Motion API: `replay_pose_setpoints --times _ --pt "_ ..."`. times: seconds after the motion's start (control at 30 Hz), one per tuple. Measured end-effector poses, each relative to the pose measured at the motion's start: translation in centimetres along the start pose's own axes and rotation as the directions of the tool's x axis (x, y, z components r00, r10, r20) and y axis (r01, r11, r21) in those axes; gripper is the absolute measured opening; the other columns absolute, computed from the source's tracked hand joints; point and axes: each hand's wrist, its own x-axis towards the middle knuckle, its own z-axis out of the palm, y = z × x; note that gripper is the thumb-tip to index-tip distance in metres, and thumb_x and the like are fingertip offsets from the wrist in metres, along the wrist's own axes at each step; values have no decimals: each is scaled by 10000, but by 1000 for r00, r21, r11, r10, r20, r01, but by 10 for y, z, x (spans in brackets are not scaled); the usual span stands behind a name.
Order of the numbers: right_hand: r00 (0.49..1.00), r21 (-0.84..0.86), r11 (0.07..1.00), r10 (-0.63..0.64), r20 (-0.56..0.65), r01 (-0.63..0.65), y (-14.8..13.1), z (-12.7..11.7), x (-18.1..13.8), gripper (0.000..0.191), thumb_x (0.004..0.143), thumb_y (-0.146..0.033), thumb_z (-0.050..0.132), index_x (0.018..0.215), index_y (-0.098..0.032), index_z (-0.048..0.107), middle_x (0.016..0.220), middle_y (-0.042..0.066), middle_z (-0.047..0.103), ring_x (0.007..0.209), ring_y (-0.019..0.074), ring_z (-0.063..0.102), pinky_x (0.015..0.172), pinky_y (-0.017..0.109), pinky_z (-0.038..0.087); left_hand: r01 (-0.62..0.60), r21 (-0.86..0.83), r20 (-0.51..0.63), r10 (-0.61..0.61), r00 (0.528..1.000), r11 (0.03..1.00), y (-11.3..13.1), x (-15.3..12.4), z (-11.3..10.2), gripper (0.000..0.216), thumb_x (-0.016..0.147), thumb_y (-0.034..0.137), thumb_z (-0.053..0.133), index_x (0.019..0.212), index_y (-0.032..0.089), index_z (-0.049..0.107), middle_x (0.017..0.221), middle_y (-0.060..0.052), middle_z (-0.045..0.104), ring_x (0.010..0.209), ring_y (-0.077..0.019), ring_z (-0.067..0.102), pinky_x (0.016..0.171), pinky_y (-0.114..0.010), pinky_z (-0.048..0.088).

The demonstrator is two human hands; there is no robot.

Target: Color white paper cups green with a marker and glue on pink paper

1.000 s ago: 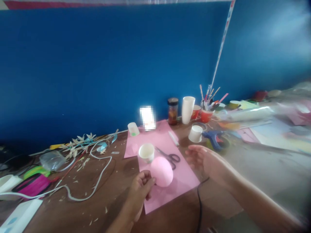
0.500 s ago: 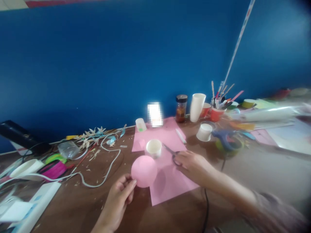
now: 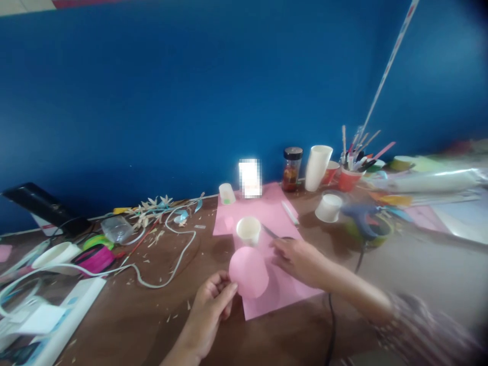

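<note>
My left hand [image 3: 212, 304] pinches the edge of a round pink paper disc [image 3: 248, 271] and holds it up over the pink paper sheet [image 3: 267, 213]. My right hand [image 3: 297, 256] lies on that sheet with its fingers closed over the handles of the scissors [image 3: 271, 232]; only the blades show past my fingers. A small white paper cup [image 3: 248, 230] stands upright on the sheet just beyond the disc and left of the blades.
An upturned white cup [image 3: 329, 207], a blue glue gun [image 3: 362, 218], a jar [image 3: 292, 169], a tall white cup [image 3: 317, 160] and an orange cup of brushes [image 3: 351, 173] stand to the right. A white cable [image 3: 168, 264], dried flowers and pink thread [image 3: 93, 256] lie to the left.
My right hand reached to the scissors and closed on their handles. My left hand kept the pink disc, shifting it left and then back toward the cup. The view panned left.
</note>
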Motion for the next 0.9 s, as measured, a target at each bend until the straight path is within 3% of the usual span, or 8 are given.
replay_pose_setpoints --times 0.1,0.17,0.23,0.3,0.43,0.57,0.7,0.9 --pt "994 461 881 83 69 -106 1 4 -13 366 969 -396 381 1220 -205 566 939 71 694 814 199 688 654 295 536 -11 -24 70 13 997 1000 2 4 16 333 737 425 723 869 148 594 567 71 459 443 -25 294 439 -173 210" --pt "990 572 809 121 71 -140 5 2 -22 368 968 -403 379 1189 -195 588 840 45 686 723 179 686 585 271 540 -17 -39 93 20 995 999 5 6 24 340 727 418 732 877 151 584 588 66 483 441 -23 301 435 -174 217" --pt "996 444 893 91 -26 -70 13 -4 -29 311 941 -369 457 1114 -190 643 818 49 698 716 189 680 621 288 542 -26 -35 87 28 996 999 6 9 27 348 717 415 739 880 151 580 599 61 503 439 -23 311 434 -175 225" --pt "993 149 989 15 -121 3 21 -13 -35 277 913 -307 507 1098 -186 672 935 91 722 814 237 686 720 347 541 -43 -17 53 44 998 999 7 11 26 354 712 421 739 881 150 585 568 67 492 434 -28 315 434 -177 226" --pt "992 -257 959 -125 6 122 24 -19 -42 401 877 -225 547 1270 -177 603 1230 142 659 1129 312 606 938 444 485 -49 23 -34 50 998 999 3 12 9 377 694 460 738 842 152 580 470 96 406 430 -41 294 438 -181 212" --pt "934 -272 904 -273 231 331 8 4 -42 526 877 -324 591 1390 -264 494 1440 66 511 1309 301 474 1074 445 398 -35 43 -97 39 995 998 -5 6 -12 405 711 509 713 835 154 563 446 100 386 440 -47 284 456 -187 210" --pt "952 -340 899 -207 226 276 0 21 -40 495 874 -328 597 1355 -226 541 1418 92 531 1293 312 491 1064 460 414 -27 19 -161 29 987 999 -8 -2 -35 428 699 514 728 855 156 551 457 108 373 451 -48 268 462 -191 206" --pt "967 -439 870 -144 211 225 14 15 -37 516 846 -256 612 1348 -158 551 1396 159 536 1245 360 534 988 549 470 -32 67 -214 45 976 997 -6 -7 -61 441 704 510 713 895 145 555 460 109 370 454 -50 275 458 -185 201"
